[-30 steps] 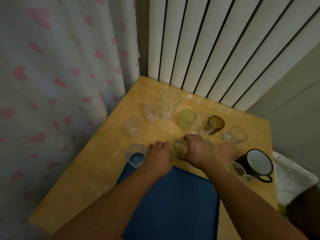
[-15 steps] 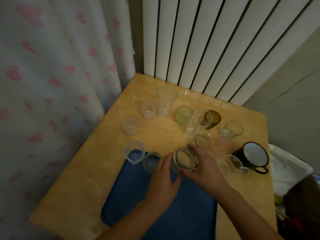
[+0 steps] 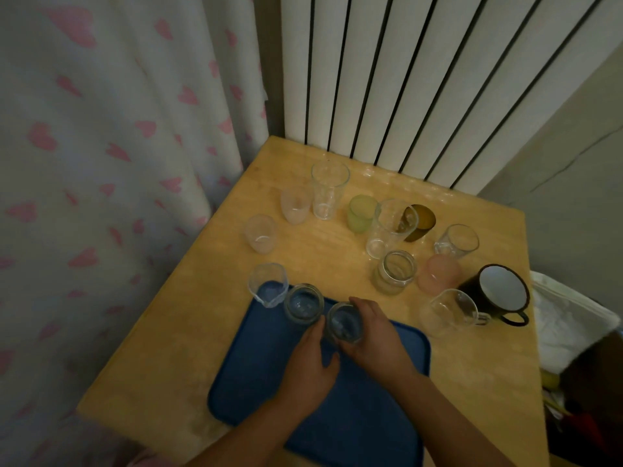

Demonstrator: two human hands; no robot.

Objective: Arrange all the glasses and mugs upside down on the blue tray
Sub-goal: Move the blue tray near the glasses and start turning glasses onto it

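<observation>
A blue tray [image 3: 387, 399] lies at the near edge of a wooden table [image 3: 202, 332]. Three small clear glasses stand in a row along the tray's far left edge: one at the corner [image 3: 268, 288], a second [image 3: 303, 303] beside it, and a third [image 3: 344, 322]. My right hand [image 3: 379, 338] grips the third glass from the right. My left hand [image 3: 312, 360] touches that glass from the left. Several more glasses stand on the table beyond, with a clear handled mug [image 3: 450, 311] and a black mug [image 3: 497, 293] at the right.
A white ribbed radiator [image 3: 421, 79] stands behind the table and a heart-patterned curtain [image 3: 101, 146] hangs at the left. A tall clear glass [image 3: 328, 190], a green glass [image 3: 361, 214], a brown glass [image 3: 419, 222] and a pink one [image 3: 438, 278] stand among the table's glasses. White cloth [image 3: 566, 325] lies right of the table.
Both hands pulled back from the table's middle to the tray. The glass my right hand carried now stands on the tray beside the second glass, which came down there half a second earlier.
</observation>
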